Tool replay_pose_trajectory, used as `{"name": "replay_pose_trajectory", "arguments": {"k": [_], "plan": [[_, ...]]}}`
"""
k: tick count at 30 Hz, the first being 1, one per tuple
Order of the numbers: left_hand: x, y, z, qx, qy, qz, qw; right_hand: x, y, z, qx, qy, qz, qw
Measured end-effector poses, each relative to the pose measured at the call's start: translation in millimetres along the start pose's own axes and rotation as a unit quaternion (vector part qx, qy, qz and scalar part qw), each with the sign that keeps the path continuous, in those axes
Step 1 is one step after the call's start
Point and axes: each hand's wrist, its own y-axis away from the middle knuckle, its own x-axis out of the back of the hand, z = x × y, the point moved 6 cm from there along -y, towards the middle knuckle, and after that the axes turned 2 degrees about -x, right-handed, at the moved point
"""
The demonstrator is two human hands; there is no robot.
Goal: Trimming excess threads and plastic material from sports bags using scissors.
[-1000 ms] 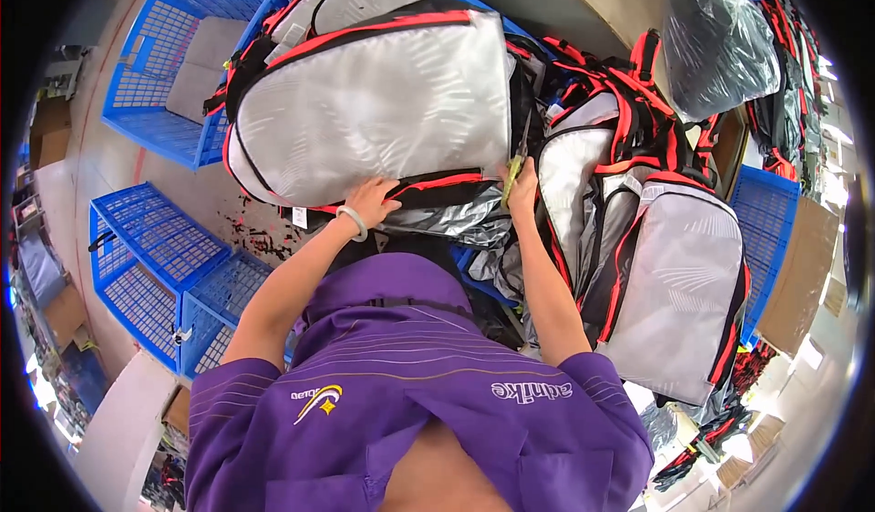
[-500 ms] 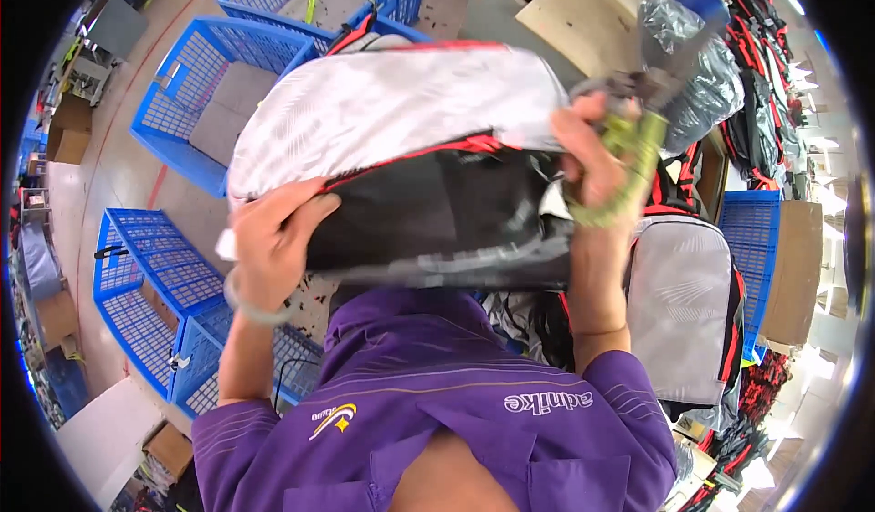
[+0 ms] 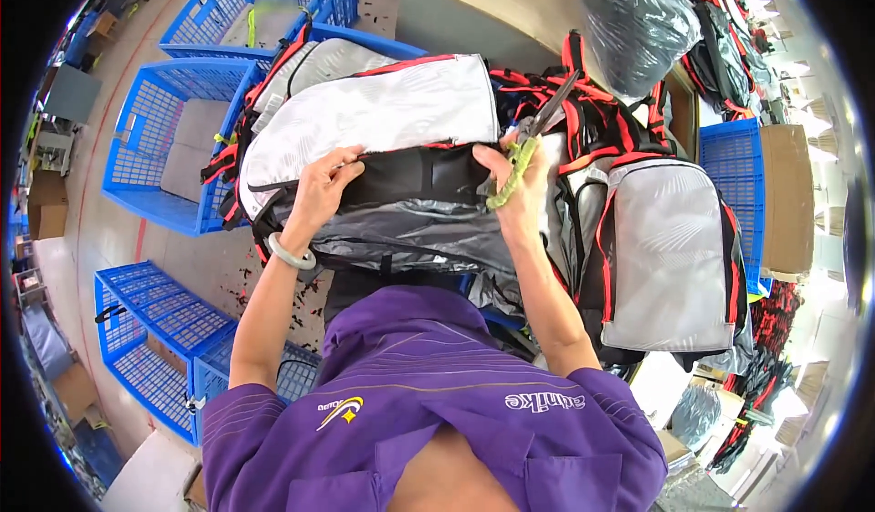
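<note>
A grey-white backpack [image 3: 374, 106] with black panels and red trim lies in front of me. My left hand [image 3: 319, 193] pinches the seam where its pale panel meets the black one. At the other end of that seam, my right hand [image 3: 518, 188] presses its thumb on the black fabric. The same hand carries scissors [image 3: 521, 152] with green-wrapped handles, blades pointing up and away to the right. A second grey backpack [image 3: 670, 248] with red edging lies to the right. Part of the near black panel sags in wrinkles below my hands.
Blue plastic crates stand at the left: one beside the backpack [image 3: 114, 170], one at the far side [image 3: 333, 1], another nearer [image 3: 164, 298]. A clear plastic bag with dark contents [image 3: 638, 29] sits at the far right, near a cardboard sheet [image 3: 791, 197]. Scraps litter the floor.
The backpack has come down and settled flatter, showing another grey bag behind it. My right hand moved left and nearer with the scissors; my left hand shifted right and up along the seam.
</note>
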Motion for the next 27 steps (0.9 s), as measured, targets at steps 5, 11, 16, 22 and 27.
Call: {"name": "replay_pose_trajectory", "arguments": {"k": [5, 11, 16, 22, 27], "plan": [[1.0, -5.7, 5.7, -0.022, -0.157, 0.004, 0.987, 2.5, -26.3, 3.0, -0.036, 0.087, -0.066, 0.993], [-0.5, -12.0, 11.1, -0.101, -0.111, 0.048, 0.987, -11.8, -62.9, -56.9, 0.342, 0.506, -0.240, 0.754], [3.3, -19.5, 18.9, -0.094, -0.128, 0.041, 0.986, -20.1, -91.1, -60.0, 0.364, 0.567, -0.378, 0.635], [2.7, -23.1, 14.9, -0.081, -0.119, 0.043, 0.989, -30.2, -103.2, -68.0, 0.346, 0.605, -0.434, 0.571], [3.6, -23.0, 17.8, -0.080, -0.103, 0.054, 0.990, -28.0, -110.6, -58.8, 0.279, 0.623, -0.463, 0.565]]}}
